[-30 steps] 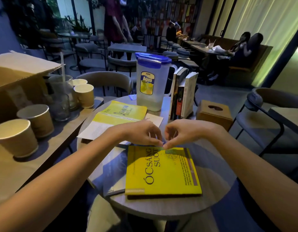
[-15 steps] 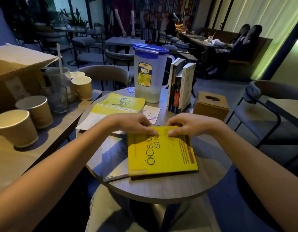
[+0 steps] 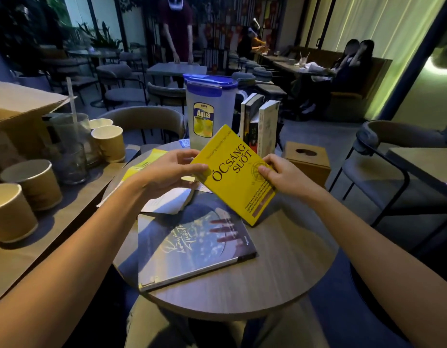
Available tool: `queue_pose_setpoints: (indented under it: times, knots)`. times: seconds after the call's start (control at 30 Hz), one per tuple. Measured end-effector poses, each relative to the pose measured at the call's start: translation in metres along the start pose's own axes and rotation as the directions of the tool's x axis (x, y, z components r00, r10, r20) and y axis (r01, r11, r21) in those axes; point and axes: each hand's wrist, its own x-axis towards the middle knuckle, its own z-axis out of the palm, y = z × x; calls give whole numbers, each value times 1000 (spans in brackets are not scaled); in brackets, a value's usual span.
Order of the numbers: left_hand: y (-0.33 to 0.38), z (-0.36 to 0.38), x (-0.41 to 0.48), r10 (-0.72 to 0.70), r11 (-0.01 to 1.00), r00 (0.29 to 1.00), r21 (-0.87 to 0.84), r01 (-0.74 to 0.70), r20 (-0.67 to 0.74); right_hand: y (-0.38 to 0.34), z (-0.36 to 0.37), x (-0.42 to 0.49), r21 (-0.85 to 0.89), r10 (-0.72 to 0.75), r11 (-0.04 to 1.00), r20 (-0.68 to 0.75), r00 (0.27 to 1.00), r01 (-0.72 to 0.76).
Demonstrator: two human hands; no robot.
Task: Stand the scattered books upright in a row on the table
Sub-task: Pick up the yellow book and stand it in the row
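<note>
Dim interior with a cool blue-green cast. Light enters chiefly through the curtain at 1 o'clock, which glows pale green. The yellow book at centre is the brightest surface; the glossy dark book at 6 o'clock carries diffuse glare. Soft shadows lie beside the cups at 9 o'clock. Wide-angle distortion bends the edges. The background is soft and fine print slightly blurred.

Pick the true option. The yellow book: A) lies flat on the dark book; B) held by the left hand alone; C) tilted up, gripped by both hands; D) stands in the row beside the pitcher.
C: left hand and right hand each grip an edge of the tilted yellow book.
</note>
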Motion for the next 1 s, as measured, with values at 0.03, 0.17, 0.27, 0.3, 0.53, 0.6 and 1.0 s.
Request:
queue_pose_setpoints:
  times: [0.03, 0.17, 0.27, 0.3, 0.53, 0.6, 1.0]
  knots:
    - [4, 4, 1, 37, 999, 999, 16, -37, -14, 1, 0, 1, -40, -20, 999, -11, 1000, 19]
    - [24, 22, 9, 195, 973, 979, 136, -185, -62, -2, -7, 7, -93, -97, 992, -93, 991, 88]
    - [39, 34, 18, 298, 938, 951, 211, -276, -80, -5, -14, 16, -122, -124, 987, -199, 972, 101]
    - [42, 38, 22, 323, 927, 943, 225, -299, -79, -5, -17, 19, -133, -114, 987, -213, 971, 87]
    - [43, 81, 64, 468, 829, 870, 420, -370, -157, -2, -25, 42, -142, -5, 989, -346, 938, -47]
    - [40, 93, 79, 524, 798, 820, 469, -379, -229, -1, -24, 49, -113, -18, 993, -385, 923, -28]
    - [34, 118, 138, 597, 748, 741, 547, -375, -308, 19, -25, 58, -23, -32, 999, -156, 987, 29]
